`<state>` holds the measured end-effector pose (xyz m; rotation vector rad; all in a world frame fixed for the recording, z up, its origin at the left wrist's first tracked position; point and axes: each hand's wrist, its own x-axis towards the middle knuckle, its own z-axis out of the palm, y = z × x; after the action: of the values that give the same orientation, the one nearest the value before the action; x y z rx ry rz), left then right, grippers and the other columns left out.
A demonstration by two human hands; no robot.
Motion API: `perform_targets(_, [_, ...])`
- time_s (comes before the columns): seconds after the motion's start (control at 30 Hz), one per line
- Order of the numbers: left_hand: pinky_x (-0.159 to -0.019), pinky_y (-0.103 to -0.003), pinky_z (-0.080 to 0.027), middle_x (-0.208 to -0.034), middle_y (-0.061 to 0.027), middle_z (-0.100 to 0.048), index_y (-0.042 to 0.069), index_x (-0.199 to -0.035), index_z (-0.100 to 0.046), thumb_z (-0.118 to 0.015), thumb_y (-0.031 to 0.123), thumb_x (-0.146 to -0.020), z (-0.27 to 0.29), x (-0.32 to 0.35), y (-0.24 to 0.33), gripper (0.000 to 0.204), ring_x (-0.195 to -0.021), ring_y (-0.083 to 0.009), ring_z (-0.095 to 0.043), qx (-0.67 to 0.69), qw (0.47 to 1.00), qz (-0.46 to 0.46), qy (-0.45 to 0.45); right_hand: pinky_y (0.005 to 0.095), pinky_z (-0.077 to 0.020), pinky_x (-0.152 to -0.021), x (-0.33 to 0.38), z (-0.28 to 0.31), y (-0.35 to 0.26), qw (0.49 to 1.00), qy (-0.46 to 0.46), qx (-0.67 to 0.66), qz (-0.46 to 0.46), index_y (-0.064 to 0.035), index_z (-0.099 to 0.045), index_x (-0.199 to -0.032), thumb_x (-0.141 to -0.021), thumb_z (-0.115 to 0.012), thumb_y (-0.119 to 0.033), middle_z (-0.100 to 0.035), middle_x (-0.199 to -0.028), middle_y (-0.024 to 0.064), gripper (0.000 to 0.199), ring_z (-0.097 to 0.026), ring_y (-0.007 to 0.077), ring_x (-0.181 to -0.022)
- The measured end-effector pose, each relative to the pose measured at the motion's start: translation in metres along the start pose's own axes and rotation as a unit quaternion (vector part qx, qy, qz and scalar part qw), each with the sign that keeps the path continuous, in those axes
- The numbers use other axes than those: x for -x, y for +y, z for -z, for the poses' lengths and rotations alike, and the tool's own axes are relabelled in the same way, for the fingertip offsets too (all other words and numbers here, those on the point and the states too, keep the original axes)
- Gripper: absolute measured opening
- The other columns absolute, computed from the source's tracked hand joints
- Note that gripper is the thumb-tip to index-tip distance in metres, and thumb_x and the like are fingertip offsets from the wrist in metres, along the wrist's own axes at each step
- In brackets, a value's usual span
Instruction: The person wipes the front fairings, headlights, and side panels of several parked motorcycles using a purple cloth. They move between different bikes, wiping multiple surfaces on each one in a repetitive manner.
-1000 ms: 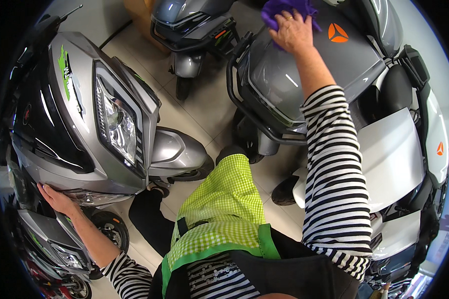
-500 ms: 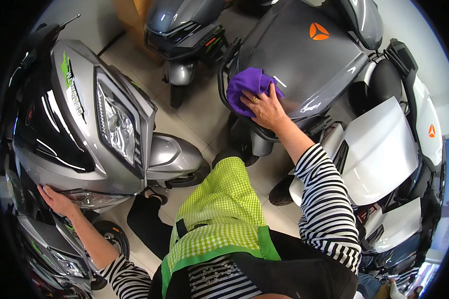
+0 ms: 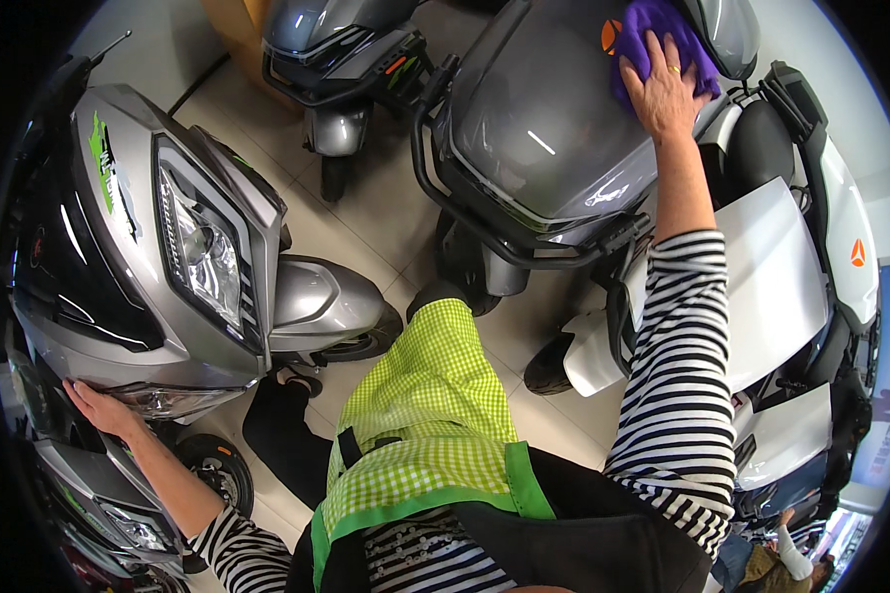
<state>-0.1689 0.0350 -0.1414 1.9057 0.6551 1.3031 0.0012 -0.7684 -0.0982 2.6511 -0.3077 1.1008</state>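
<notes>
Wiping in hand: right hand (image 3: pixel 667 87) pressed flat on purple cloth (image 3: pixel 653 40) at 1 o'clock, fingers spread over it on the grey scooter panel (image 3: pixel 549 128). Left hand (image 3: pixel 99 407) at 8 o'clock, open, resting on silver scooter (image 3: pixel 148 257). Next stroke likely calls for steady pressure across the panel. Orange round badge (image 3: pixel 611 36) beside cloth; orange triangle (image 3: pixel 857 252) at 3 o'clock; green decal (image 3: pixel 104 163) at 10.

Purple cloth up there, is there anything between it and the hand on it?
Nothing visible. The right hand lies flat on the purple cloth, pressing it onto the grey scooter's front panel. The left hand is far off, resting on the silver scooter.
</notes>
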Motion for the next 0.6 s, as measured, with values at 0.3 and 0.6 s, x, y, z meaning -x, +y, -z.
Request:
perform_targets(0.3, [-0.106, -0.033, -0.038, -0.142, -0.0172, -0.051, 0.001, -0.144, -0.045, -0.047, 0.03, -0.103, -0.002, 0.003, 0.011, 0.05, -0.122, -0.0269, -0.053, 0.003, 1.0, 0.015, -0.015, 0.0594, -0.0256, -0.112, 0.149, 0.013, -0.062, 0.996, -0.011, -0.092, 0.013, -0.0235, -0.048, -0.142, -0.077, -0.069, -0.042, -0.042, -0.15, 0.0119, 0.071, -0.036, 0.0476, -0.134])
perform_targets(0.6, [-0.106, -0.032, -0.037, -0.143, -0.0162, -0.051, 0.001, -0.144, -0.045, -0.046, 0.032, -0.103, -0.001, 0.006, 0.011, 0.051, -0.123, -0.0263, -0.052, -0.007, 1.0, 0.005, -0.01, 0.0744, -0.0166, -0.109, 0.21, 0.012, -0.142, 0.933, -0.223, -0.081, 0.271, -0.0329, -0.046, -0.144, -0.071, -0.075, -0.052, -0.037, -0.153, -0.0025, 0.081, -0.036, 0.031, -0.135])
